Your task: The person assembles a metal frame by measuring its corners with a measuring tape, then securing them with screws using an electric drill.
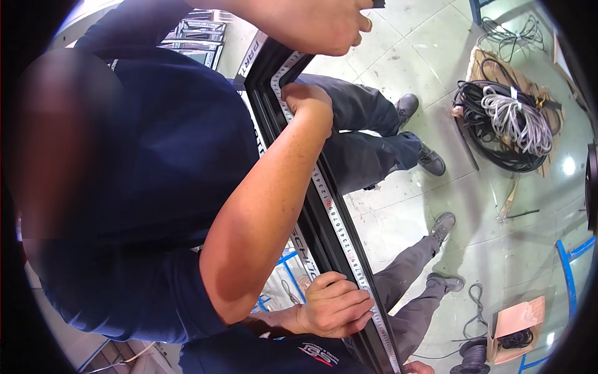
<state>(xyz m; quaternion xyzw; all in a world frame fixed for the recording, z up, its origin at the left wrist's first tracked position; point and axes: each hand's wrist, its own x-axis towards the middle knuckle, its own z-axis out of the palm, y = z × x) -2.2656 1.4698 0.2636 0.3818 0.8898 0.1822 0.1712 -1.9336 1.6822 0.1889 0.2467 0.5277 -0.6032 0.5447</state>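
Note:
Neither my left hand nor my right hand shows; every hand in view appears to belong to co-workers. A long black frame profile [314, 230] runs diagonally across the middle. Along it lies a white measuring tape [339, 227] with printed numbers. One co-worker in a dark shirt bends over the profile: one hand [306, 103] presses on the tape near the upper part, and the other hand [339, 28] is above, at a dark thing cut off by the image edge. A second co-worker's hand [336, 305] rests on the profile and tape lower down.
A coil of black and grey cable [514, 121] lies on cardboard on the tiled floor [398, 209]. Near the lower right are an open cardboard box [517, 327], a spool [474, 356] and blue metal bars [568, 274]. The co-workers' legs stand behind the profile.

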